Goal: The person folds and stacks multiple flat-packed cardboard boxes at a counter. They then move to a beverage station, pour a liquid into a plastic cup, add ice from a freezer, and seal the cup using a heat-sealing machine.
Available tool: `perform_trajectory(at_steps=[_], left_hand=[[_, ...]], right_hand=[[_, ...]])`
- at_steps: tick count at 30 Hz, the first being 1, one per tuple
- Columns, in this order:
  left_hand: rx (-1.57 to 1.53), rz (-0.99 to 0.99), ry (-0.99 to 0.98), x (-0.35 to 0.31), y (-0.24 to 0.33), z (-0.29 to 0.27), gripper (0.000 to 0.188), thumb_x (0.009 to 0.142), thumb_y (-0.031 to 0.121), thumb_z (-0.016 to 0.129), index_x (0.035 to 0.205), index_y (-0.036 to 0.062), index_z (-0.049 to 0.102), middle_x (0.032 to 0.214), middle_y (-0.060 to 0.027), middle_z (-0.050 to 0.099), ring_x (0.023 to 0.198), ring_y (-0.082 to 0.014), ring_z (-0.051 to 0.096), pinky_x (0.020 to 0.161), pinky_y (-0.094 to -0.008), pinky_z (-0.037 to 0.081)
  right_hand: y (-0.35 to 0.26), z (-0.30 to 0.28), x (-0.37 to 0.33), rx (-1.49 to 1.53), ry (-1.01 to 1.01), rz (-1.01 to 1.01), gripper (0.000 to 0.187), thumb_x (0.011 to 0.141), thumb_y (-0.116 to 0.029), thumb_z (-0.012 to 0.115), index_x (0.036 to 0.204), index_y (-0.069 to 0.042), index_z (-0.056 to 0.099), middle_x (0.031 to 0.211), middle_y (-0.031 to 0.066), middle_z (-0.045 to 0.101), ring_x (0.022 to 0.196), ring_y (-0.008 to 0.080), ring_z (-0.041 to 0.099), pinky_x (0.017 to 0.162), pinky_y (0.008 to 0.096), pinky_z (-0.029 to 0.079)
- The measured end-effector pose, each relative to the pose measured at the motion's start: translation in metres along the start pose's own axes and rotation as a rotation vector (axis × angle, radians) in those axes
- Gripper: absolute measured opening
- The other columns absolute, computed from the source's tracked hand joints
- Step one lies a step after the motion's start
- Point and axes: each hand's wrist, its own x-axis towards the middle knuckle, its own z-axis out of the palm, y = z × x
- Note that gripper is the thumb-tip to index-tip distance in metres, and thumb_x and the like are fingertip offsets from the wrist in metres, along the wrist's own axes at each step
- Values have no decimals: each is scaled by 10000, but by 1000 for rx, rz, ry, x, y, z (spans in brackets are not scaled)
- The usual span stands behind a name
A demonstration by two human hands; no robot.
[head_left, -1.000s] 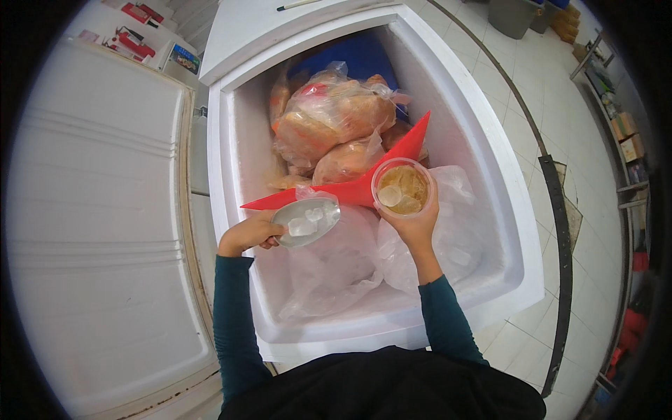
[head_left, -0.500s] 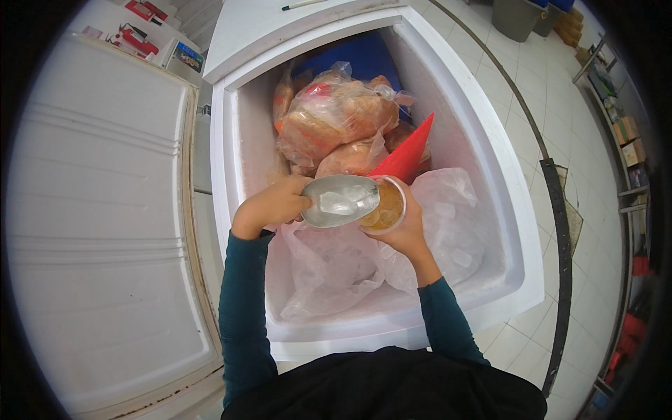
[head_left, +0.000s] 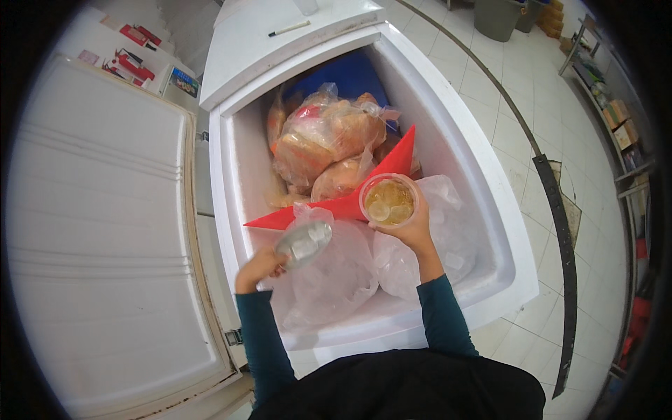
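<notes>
My left hand grips the handle of a metal ice scoop, which has some ice in its bowl. The scoop is above an open plastic bag of ice. In my right hand is a clear plastic cup with amber liquid and ice pieces at its top. The cup is upright, apart from the scoop, over a second bag of ice. Both bags lie in the near part of an open chest freezer. Behind the cup, a red divider crosses the freezer.
Bags of frozen orange-brown food fill the freezer's far part, beside a blue panel. A pen lies on the freezer's top. The raised white lid stands at left. Shelves line the right wall.
My left hand has drawn the scoop away from the cup, leftward and down over the ice bag. The cup has become more upright, and more of the red divider shows.
</notes>
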Motion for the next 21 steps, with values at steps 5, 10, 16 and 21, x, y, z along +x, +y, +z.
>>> perform_trajectory(at_steps=[5, 10, 16, 21], left_hand=[[-4, -104, 79, 19, -56, 73, 242, 792, 198, 519, 955, 20, 510, 651, -63, 543, 466, -129, 504, 400, -251, 411], [-299, 129, 129, 10, -76, 152, 666, 813, 186, 545, 1327, 26, 152, 909, -148, 565, 724, -206, 592, 598, -308, 488], [-236, 715, -33, -246, 5, 54, 589, 809, 70, 506, 1321, 44, 216, 1305, -116, 345, 1158, -250, 389, 970, -370, 280], [-1361, 2207, 1002, -474, -54, -40, 220, 858, 242, 487, 935, 42, 536, 810, -62, 577, 727, -166, 555, 628, -303, 452]], right_hand=[[-13, -7, 1, -91, 112, -49, 811, 429, -120, 841, 1123, -25, 433, 1070, 86, 515, 1005, 186, 497, 885, 312, 397], [-31, -5, -20, -152, 149, -102, 825, 430, -125, 841, 1132, -15, 422, 1075, 98, 506, 1009, 200, 493, 885, 319, 398], [-97, -53, -70, -374, 109, -81, 876, 401, -184, 852, 1139, -8, 414, 1064, 104, 504, 1004, 217, 494, 898, 327, 390], [-144, -81, -119, -366, 135, 22, 883, 392, -187, 853, 1135, -6, 413, 1074, 108, 493, 1008, 220, 493, 905, 323, 385]])
